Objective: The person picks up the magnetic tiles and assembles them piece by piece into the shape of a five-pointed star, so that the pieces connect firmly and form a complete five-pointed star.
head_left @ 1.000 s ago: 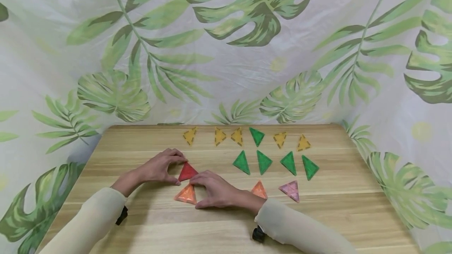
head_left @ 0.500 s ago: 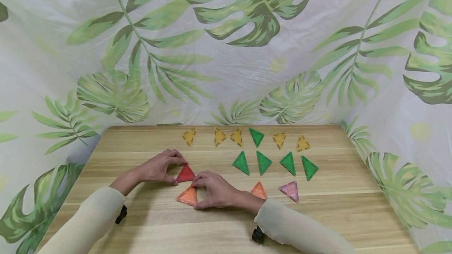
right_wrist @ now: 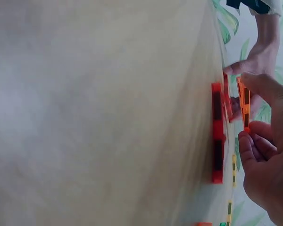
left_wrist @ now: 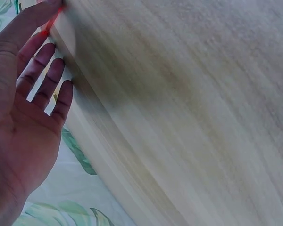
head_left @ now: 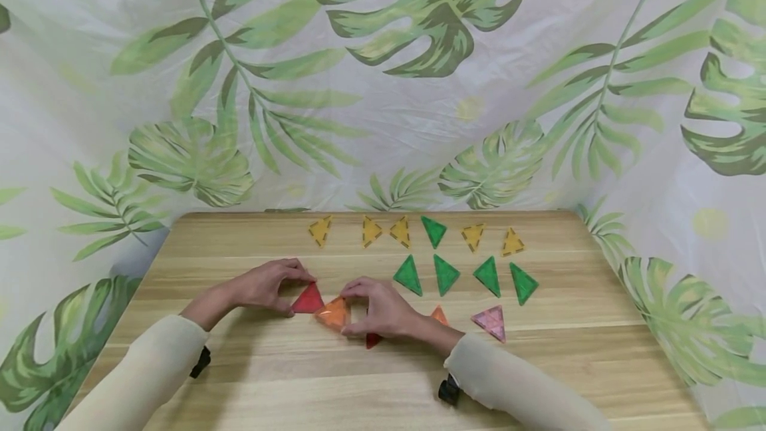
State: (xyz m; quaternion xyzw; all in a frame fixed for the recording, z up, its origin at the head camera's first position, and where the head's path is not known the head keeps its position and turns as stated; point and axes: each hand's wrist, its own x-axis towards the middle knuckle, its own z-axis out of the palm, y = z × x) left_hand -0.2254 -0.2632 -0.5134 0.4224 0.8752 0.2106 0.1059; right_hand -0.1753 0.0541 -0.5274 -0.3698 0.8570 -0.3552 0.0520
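Observation:
A red triangular magnetic tile [head_left: 308, 299] lies flat on the table in the head view. My left hand [head_left: 258, 288] holds it between thumb and fingers at its left side; in the left wrist view only a sliver of the red tile [left_wrist: 52, 20] shows. My right hand [head_left: 385, 310] pinches an orange triangular tile [head_left: 334, 313] by its right edge. This tile is tilted and raised off the table in the right wrist view, close to the red one. Partly hidden below my right hand lies a second red tile [head_left: 373, 340].
Behind, several green triangular tiles [head_left: 446, 275] and several yellow ones [head_left: 371, 231] lie in loose rows. A pink tile [head_left: 491, 322] and another orange tile [head_left: 439, 315], partly covered by my right arm, lie to the right. A leaf-patterned cloth [head_left: 383, 118] surrounds the wooden table [head_left: 299, 391].
My right hand has lifted the orange tile and moved it right and away from me. The red tile in my left hand has shifted slightly left. Another red tile now shows below my right hand.

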